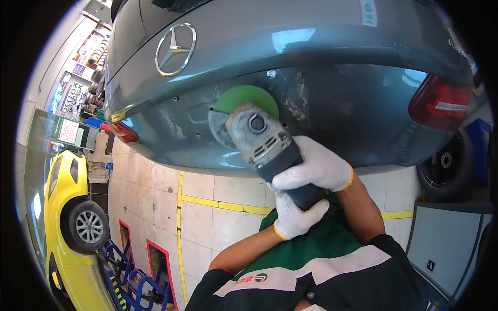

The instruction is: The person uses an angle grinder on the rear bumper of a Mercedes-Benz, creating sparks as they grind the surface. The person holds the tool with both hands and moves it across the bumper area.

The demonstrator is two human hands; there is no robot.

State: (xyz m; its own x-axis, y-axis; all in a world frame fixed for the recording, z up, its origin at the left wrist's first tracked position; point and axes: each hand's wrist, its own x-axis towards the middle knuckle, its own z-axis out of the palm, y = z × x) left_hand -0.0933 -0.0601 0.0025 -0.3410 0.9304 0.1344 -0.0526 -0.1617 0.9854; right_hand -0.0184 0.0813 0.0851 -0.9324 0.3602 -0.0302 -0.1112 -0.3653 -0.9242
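Observation:
Both my hands wear white knit gloves with yellow cuffs and grip an angle grinder. My right hand wraps over its dark body just behind the grey metal head. Lower down, my left hand is closed round the rear end of the grinder. A green disc on the grinder's head lies over the grey car's tailgate; I cannot tell whether it touches. Scuffed pale patches and small holes mark the panel around it.
The tailgate carries a chrome emblem and a red tail light. A yellow car stands at the left, near blue metal frames. At the right are a wheel and a grey cabinet. Yellow lines cross the tiled floor.

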